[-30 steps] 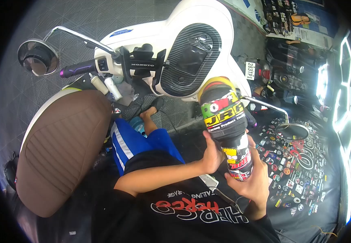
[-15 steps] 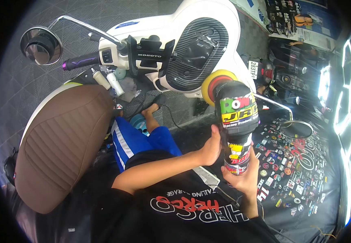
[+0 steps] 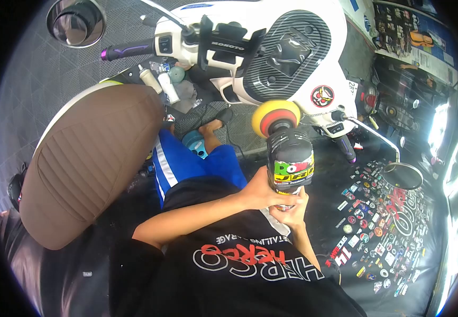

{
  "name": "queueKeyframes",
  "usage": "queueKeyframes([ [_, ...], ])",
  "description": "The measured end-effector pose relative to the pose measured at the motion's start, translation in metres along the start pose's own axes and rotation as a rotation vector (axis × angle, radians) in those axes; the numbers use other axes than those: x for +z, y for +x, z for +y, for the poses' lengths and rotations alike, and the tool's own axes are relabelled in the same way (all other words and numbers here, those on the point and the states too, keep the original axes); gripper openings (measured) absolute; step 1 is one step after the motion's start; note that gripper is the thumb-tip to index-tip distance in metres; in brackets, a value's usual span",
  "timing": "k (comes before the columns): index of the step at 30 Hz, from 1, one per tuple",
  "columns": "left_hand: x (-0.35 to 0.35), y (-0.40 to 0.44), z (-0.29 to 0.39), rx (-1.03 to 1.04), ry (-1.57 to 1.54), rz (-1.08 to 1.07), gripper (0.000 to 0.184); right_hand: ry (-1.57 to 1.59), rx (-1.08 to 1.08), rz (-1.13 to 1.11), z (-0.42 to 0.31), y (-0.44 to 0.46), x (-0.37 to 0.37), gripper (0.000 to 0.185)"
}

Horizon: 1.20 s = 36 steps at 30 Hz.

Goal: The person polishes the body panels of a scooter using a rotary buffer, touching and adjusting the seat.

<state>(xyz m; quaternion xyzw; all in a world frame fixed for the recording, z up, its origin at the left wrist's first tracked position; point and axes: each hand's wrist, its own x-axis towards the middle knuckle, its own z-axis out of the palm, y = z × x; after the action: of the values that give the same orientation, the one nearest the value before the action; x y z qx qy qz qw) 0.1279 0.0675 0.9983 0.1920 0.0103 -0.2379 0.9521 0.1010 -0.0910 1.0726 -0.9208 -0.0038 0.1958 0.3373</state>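
Note:
A black polisher (image 3: 291, 158) covered in colourful stickers is held upright in front of my chest by both hands. Its round yellow and red foam pad (image 3: 276, 119) faces the white scooter (image 3: 321, 58), near the lower edge of the front panel; whether it touches cannot be made out. My left hand (image 3: 263, 191) is wrapped around the polisher's body from the left, thumb across it. Lower down, my right hand (image 3: 291, 211) closes around the grip, its fingers partly hidden. A carbon-patterned panel (image 3: 263, 79) and a black phone holder (image 3: 226, 47) sit on the scooter.
The brown seat (image 3: 97, 164) fills the left. Bottles (image 3: 168, 87) and cloths (image 3: 186, 95) lie beyond it. A mirror (image 3: 402, 175) juts out at right above a sticker-covered black mat (image 3: 372, 227). A cable (image 3: 229, 132) runs along the floor. Another motorcycle (image 3: 393, 103) stands behind.
The polisher has come closer to my body and left of the scooter's panel. My left hand now wraps around it. A round sticker and the right handlebar have come into sight.

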Motion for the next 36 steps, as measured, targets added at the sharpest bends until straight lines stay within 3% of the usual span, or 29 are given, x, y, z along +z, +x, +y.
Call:
queueKeyframes([
  [2, -0.010, 0.004, -0.003, 0.010, 0.063, 0.076, 0.055, -0.005, -0.027, 0.006, 0.024, 0.008, 0.010, 0.067],
  [6, -0.028, 0.002, -0.025, -0.029, 0.053, 0.149, 0.072, -0.151, -0.044, -0.066, 0.049, 0.014, 0.007, 0.074],
  [13, -0.075, -0.003, -0.025, 0.084, -0.144, 0.033, 0.065, -0.403, -0.209, -0.033, 0.032, 0.042, 0.030, 0.079],
  [14, -0.086, -0.002, -0.023, 0.119, -0.024, -0.034, 0.064, -0.450, -0.247, -0.027, 0.029, 0.046, 0.031, 0.079],
  [19, -0.123, 0.003, -0.004, 0.231, 0.014, -0.207, 0.065, -0.536, -0.277, -0.006, 0.000, 0.064, 0.053, 0.077],
  [24, -0.117, 0.002, -0.020, 0.146, 0.037, -0.104, 0.066, -0.490, -0.345, -0.052, 0.031, 0.068, 0.046, 0.076],
  [27, -0.102, 0.001, -0.027, 0.102, 0.274, -0.020, 0.067, -0.260, -0.206, -0.010, 0.065, 0.055, 0.047, 0.068],
  [32, -0.081, 0.010, -0.014, -0.084, 0.710, 0.057, 0.082, 0.179, 0.011, 0.010, 0.099, 0.033, 0.068, 0.076],
  [34, -0.071, 0.016, -0.012, -0.189, 0.727, 0.057, 0.090, 0.431, 0.018, 0.118, 0.093, 0.029, 0.087, 0.072],
  [36, -0.072, 0.016, -0.016, -0.163, 0.900, 0.034, 0.089, 0.624, 0.033, 0.163, 0.083, 0.029, 0.098, 0.061],
])
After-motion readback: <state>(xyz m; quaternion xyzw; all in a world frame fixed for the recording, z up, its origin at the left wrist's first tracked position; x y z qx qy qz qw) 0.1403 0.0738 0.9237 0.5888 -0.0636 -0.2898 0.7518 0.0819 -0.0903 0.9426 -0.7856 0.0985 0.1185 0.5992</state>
